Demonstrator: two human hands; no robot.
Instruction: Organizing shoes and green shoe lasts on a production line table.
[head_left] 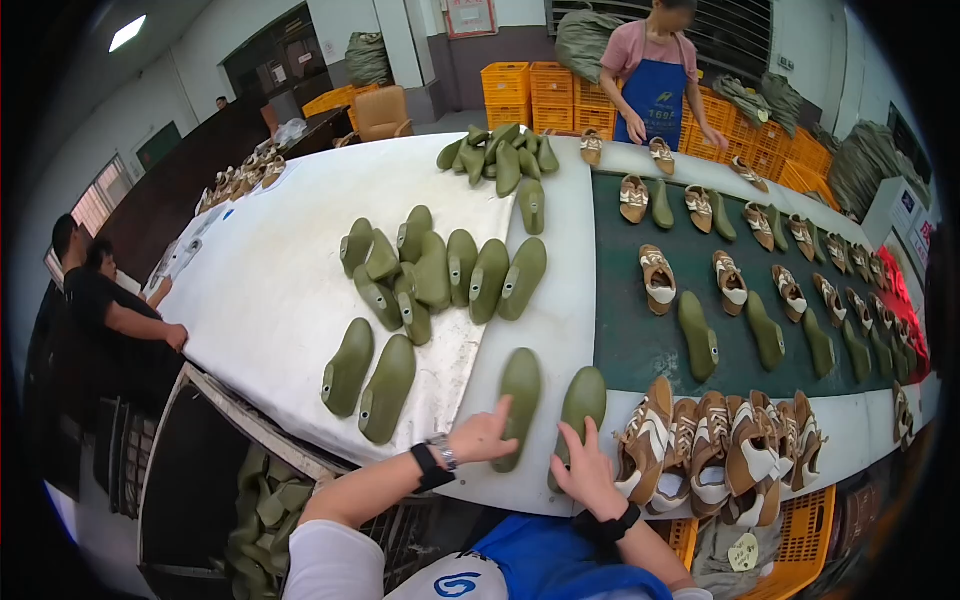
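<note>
Two green shoe lasts lie side by side on the pale table edge in front of me. My left hand [485, 437] is at the left side of one shoe last [521, 380], its fingers closed against it and the index finger along its edge. The other shoe last [584, 392] has my right hand [590, 472] over its near end, fingers and thumb curled about it. To the left, two more lasts [388, 388] lie on a white cloth [290, 240]. Brown-and-white sneakers [700, 445] are bunched just right of my right hand.
A green belt [630, 345] carries rows of sneakers and lasts. More lasts [430, 270] are heaped on the cloth. A person in a blue apron [655, 100] handles shoes across the table. Below are a bin of lasts [268, 505] and an orange crate [805, 540].
</note>
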